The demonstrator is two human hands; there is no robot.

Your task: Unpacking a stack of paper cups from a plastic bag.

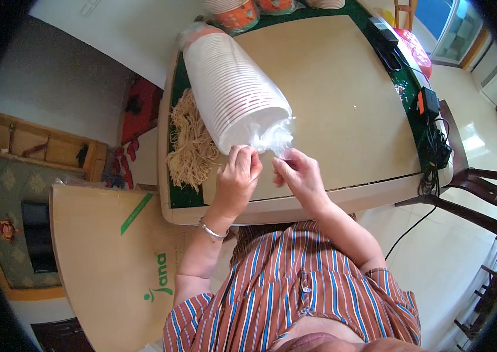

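Observation:
A long stack of nested white paper tubs point(231, 82) lies on its side on the table, wrapped in a clear plastic bag point(275, 136). The bag's gathered end, bunched like a knot, points toward me. My left hand point(240, 167), with a silver bangle on its wrist, pinches the plastic at the left of that bunch. At its right side, my right hand point(301, 176) pinches another bit of the plastic between thumb and fingers. A heap of beige cords point(190, 141) lies beside the stack, left of my left hand.
The table point(330, 88) has a tan board over green cloth. Orange-patterned tubs point(240, 16) stand at its far edge. Black adapters and cables point(430, 146) run along the right edge, one hanging to the floor. A large cardboard box point(108, 252) stands left, dark wooden chairs point(489, 193) right.

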